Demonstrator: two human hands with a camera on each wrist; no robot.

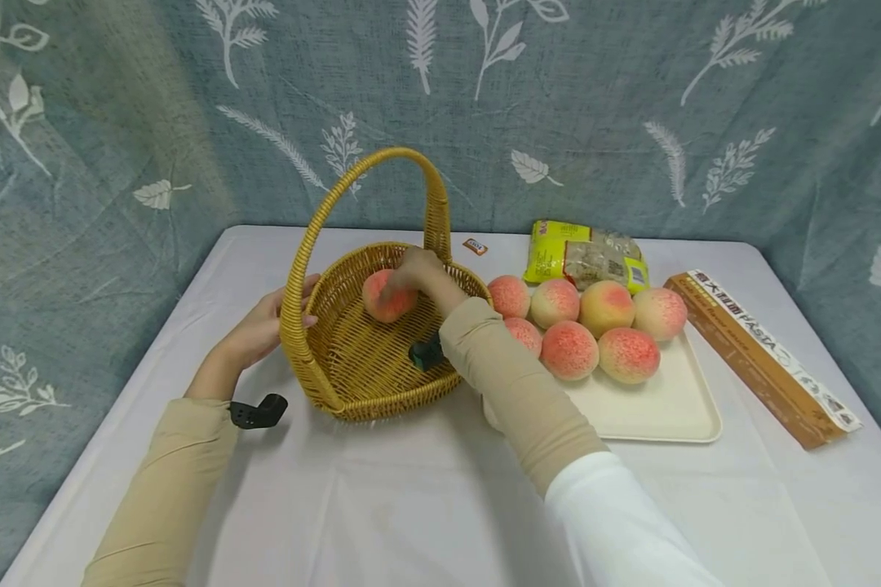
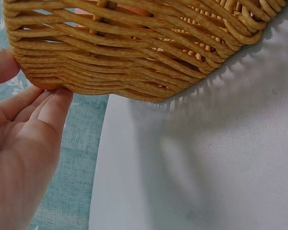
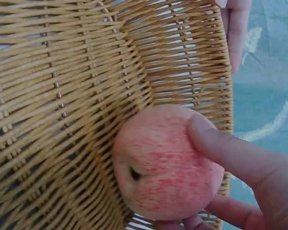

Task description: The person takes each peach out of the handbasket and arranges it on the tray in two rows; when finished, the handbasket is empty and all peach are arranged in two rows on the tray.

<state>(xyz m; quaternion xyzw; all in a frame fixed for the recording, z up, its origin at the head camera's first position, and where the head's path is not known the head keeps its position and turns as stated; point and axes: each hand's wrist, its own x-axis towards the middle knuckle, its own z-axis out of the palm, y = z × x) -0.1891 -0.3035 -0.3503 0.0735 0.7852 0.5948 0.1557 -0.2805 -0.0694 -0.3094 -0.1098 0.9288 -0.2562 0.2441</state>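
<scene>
A golden wicker basket (image 1: 367,399) with a tall arched handle stands left of the table's middle. My left hand (image 1: 260,326) holds its left rim, the thumb and fingers on either side of the wicker edge in the left wrist view. Inside the basket, toward the back, my right hand (image 1: 420,273) grips a pinkish-red peach (image 3: 163,163). The thumb lies on top of the peach and other fingers show beneath it. Several more peaches (image 1: 569,350) sit on a cream tray (image 1: 661,412) to the right, the tray partly hidden by the right sleeve.
A yellow packet (image 1: 558,244) with a clear window lies behind the peaches. To the tray's right is a long brown pasta box (image 1: 763,359). One small orange wrapper (image 1: 475,245) lies behind the basket. A patterned blue-grey cloth (image 1: 484,122) hangs around the white-covered table.
</scene>
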